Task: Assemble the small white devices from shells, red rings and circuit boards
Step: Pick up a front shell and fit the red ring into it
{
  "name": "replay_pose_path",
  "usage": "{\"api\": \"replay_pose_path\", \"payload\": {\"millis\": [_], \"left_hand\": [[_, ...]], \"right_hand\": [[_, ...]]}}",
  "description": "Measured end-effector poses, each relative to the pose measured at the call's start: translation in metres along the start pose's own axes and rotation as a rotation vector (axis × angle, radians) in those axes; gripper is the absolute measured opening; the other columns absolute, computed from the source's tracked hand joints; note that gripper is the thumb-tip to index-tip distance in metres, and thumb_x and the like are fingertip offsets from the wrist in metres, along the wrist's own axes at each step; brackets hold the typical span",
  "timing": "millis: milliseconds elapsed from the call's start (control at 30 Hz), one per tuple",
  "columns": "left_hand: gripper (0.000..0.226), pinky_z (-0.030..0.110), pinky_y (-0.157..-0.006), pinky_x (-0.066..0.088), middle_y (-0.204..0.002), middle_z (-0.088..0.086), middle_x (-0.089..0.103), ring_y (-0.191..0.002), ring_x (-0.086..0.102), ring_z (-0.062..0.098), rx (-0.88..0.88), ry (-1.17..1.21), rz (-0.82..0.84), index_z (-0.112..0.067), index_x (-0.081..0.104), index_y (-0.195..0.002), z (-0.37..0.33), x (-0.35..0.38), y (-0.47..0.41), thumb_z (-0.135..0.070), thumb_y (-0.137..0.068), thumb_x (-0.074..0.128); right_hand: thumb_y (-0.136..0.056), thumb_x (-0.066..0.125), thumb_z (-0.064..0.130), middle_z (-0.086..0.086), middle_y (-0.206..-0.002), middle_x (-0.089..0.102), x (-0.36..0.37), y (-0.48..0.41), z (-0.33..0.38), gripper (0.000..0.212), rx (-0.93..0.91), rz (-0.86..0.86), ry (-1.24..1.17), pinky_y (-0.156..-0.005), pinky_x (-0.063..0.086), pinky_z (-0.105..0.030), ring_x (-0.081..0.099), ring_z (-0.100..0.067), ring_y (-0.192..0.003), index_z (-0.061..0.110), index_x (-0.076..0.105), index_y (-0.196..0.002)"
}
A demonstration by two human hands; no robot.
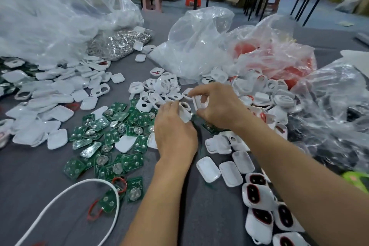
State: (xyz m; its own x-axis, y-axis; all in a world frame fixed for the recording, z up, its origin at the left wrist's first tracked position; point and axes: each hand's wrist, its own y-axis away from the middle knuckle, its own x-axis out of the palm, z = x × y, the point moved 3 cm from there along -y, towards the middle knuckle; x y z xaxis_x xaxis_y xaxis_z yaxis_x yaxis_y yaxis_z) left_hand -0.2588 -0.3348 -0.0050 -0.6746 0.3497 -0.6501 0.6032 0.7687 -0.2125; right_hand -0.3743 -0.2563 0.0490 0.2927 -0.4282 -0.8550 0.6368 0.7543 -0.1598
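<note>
Gripping one white shell (184, 114), the left hand (175, 136) sits close by the right hand (217, 106), which pinches a second shell (199, 101).

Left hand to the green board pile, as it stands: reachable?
Probably yes for reach: the circuit boards lie uncovered right beside the left hand, nothing between them. But that hand grips a white shell, so its fingers look too busy to pick one. The right hand pinches another shell piece.
</note>
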Motion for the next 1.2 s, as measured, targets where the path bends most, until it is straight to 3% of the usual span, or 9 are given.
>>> {"api": "replay_pose_path", "payload": {"millis": [133, 233, 300, 467, 667, 800, 933, 1100, 1200], "left_hand": [[0.040, 0.035, -0.115, 0.031, -0.131, 0.004, 0.068, -0.128, 0.056, 0.022, 0.164, -0.138, -0.045, -0.016, 0.069, -0.129, -0.018, 0.005, 0.018, -0.015, -0.089, 0.068], [0.027, 0.031, -0.088, 0.024, -0.089, -0.004, 0.075, -0.093, 0.064, 0.017, 0.128, -0.274, -0.073, -0.026, 0.080, -0.094, -0.025, 0.003, 0.027, -0.024, -0.088, 0.055], [0.032, 0.033, -0.081, 0.019, -0.080, -0.004, 0.073, -0.088, 0.062, 0.019, 0.079, -0.311, -0.065, -0.026, 0.079, -0.084, -0.025, -0.002, 0.024, -0.023, -0.082, 0.047], [0.026, 0.034, -0.083, 0.022, -0.080, -0.005, 0.072, -0.086, 0.063, 0.020, -0.109, -0.215, -0.070, -0.030, 0.077, -0.085, -0.010, -0.014, 0.007, -0.019, -0.084, 0.054], [0.027, 0.035, -0.092, 0.029, -0.097, -0.009, 0.073, -0.096, 0.061, 0.016, -0.171, -0.196, -0.121, -0.033, 0.077, -0.106, -0.006, -0.019, 0.002, -0.027, -0.089, 0.056], [0.048, 0.035, -0.108, 0.038, -0.131, -0.001, 0.069, -0.123, 0.052, 0.021, 0.070, 0.103, -0.291, -0.020, 0.070, -0.130, -0.019, -0.022, 0.010, -0.008, -0.084, 0.065], [0.075, 0.037, -0.116, 0.040, -0.146, 0.001, 0.059, -0.136, 0.048, 0.024, 0.452, 0.086, -0.079, -0.020, 0.065, -0.139, -0.037, -0.011, 0.029, 0.009, -0.070, 0.074], [0.046, 0.037, -0.097, 0.049, -0.114, -0.005, 0.072, -0.110, 0.059, 0.019, 0.511, 0.128, -0.090, -0.023, 0.076, -0.120, -0.041, -0.004, 0.034, -0.020, -0.076, 0.087], [0.012, 0.025, -0.082, 0.051, -0.090, -0.018, 0.071, -0.089, 0.063, 0.003, 0.256, 0.268, 0.033, -0.035, 0.079, -0.091, -0.034, 0.001, 0.029, -0.025, -0.083, 0.079]], "right_hand": [[-0.080, 0.059, -0.006, -0.005, -0.132, 0.068, -0.001, 0.012, -0.010, 0.070, 0.170, -0.038, 0.004, -0.092, 0.045, -0.023, 0.062, -0.024, -0.118, 0.026, 0.060, -0.142], [-0.082, 0.048, -0.010, -0.014, -0.127, 0.066, -0.002, 0.015, -0.005, 0.084, 0.210, -0.208, 0.016, -0.098, 0.046, -0.037, 0.059, -0.031, -0.120, 0.029, 0.039, -0.155], [-0.084, 0.048, -0.010, -0.009, -0.126, 0.069, 0.004, 0.008, 0.003, 0.072, 0.126, -0.145, 0.012, -0.097, 0.045, -0.031, 0.061, -0.028, -0.118, 0.027, 0.054, -0.146], [-0.088, 0.066, 0.010, 0.002, -0.131, 0.068, 0.027, -0.012, 0.012, 0.043, 0.033, 0.162, 0.135, -0.098, 0.046, -0.030, 0.059, -0.023, -0.122, 0.027, 0.071, -0.127], [-0.089, 0.064, 0.014, 0.001, -0.078, 0.075, 0.024, -0.011, 0.003, 0.016, 0.115, -0.158, -0.022, -0.078, 0.056, -0.039, 0.068, -0.021, -0.080, 0.015, 0.078, -0.081], [-0.090, 0.070, 0.016, 0.009, -0.079, 0.073, 0.003, 0.005, -0.006, 0.016, 0.227, -0.144, -0.282, -0.074, 0.047, -0.027, 0.065, -0.012, -0.077, 0.024, 0.072, -0.076], [-0.092, 0.062, 0.000, -0.003, -0.074, 0.073, -0.024, 0.030, -0.009, 0.022, 0.268, 0.125, -0.546, -0.064, 0.050, -0.025, 0.067, -0.019, -0.071, 0.012, 0.076, -0.080], [-0.099, 0.062, 0.021, -0.011, -0.090, 0.079, -0.045, 0.068, -0.024, 0.021, 0.372, 0.139, -0.614, -0.069, 0.048, -0.030, 0.068, -0.023, -0.074, 0.005, 0.076, -0.097], [-0.102, 0.059, 0.015, -0.018, -0.091, 0.078, -0.049, 0.086, -0.038, 0.020, 0.467, -0.017, -0.683, -0.066, 0.048, -0.030, 0.065, -0.024, -0.074, 0.006, 0.075, -0.093]]}}
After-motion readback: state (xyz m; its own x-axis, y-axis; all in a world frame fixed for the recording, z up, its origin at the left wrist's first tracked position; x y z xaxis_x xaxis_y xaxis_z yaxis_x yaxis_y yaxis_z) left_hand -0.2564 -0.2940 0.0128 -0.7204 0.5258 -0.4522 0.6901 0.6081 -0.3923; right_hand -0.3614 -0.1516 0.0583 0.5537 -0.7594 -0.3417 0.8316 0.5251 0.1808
